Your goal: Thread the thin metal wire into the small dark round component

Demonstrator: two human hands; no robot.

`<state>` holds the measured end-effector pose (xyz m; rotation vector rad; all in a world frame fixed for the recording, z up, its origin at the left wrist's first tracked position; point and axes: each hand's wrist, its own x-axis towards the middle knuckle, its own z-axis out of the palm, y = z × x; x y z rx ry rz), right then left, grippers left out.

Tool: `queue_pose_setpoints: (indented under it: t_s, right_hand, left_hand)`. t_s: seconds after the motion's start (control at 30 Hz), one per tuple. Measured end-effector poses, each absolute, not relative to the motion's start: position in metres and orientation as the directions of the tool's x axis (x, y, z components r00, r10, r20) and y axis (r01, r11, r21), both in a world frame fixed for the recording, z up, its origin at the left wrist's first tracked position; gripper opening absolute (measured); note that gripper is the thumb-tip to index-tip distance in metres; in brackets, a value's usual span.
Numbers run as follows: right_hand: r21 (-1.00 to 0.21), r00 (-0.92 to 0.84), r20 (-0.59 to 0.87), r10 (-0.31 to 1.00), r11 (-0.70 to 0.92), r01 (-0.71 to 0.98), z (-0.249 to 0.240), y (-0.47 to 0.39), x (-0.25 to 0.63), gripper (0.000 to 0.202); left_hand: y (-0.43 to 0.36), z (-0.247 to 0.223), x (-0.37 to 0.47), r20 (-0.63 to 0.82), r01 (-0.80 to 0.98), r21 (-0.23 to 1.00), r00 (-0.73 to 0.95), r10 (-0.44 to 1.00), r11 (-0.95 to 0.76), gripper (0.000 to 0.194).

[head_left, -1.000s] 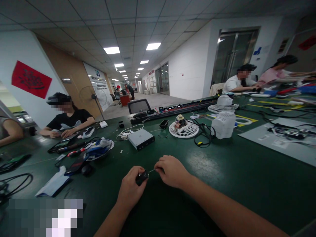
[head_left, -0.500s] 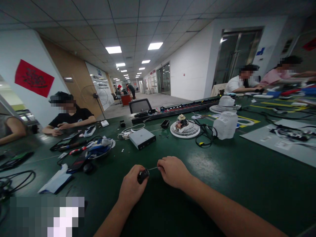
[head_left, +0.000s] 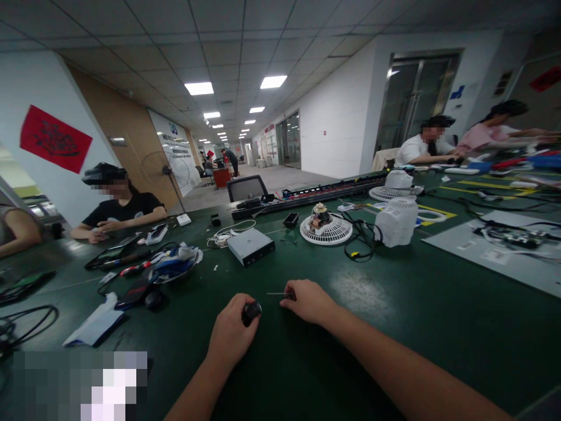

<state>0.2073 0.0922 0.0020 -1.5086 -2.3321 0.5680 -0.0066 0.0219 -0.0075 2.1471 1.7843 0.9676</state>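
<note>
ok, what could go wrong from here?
1. The thin rod in the right hand points toward the left hand; a slip could jab it.
2. The dark cylindrical part looks rounded; if the left hand loosens, it might roll across the green table.

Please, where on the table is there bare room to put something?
Bare: between the right forearm and grey board; smaller, between the silver box and left hand. Crowded: left, around the blue bundle and pale sheet.

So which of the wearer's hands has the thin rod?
The right hand: the thin rod sticks out from it; the left hand grips a black part.
</note>
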Motion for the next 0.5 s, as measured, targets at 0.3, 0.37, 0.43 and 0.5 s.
queue_pose_setpoints:
  t_s: [0.3, 0.37, 0.43, 0.5]
  right_hand:
    - [-0.88, -0.417, 0.088, 0.905, 0.267, 0.394, -0.002, 0.091, 0.194, 0.015]
    - [-0.922, -0.437, 0.104, 0.893, 0.251, 0.294, -0.005, 0.088, 0.189, 0.014]
    - [-0.949, -0.455, 0.106, 0.884, 0.226, 0.218, -0.008, 0.085, 0.184, 0.014]
    - [-0.961, -0.464, 0.101, 0.88, 0.207, 0.183, -0.011, 0.082, 0.18, 0.015]
  left_hand:
    - [0.021, -0.005, -0.003, 0.389, 0.741, 0.564, 0.152, 0.909, -0.365, 0.018]
    - [0.019, -0.005, -0.001, 0.404, 0.715, 0.579, 0.167, 0.899, -0.393, 0.019]
    - [0.018, -0.005, 0.001, 0.407, 0.685, 0.609, 0.164, 0.899, -0.4, 0.021]
    - [0.017, -0.005, 0.002, 0.4, 0.658, 0.641, 0.155, 0.903, -0.396, 0.024]
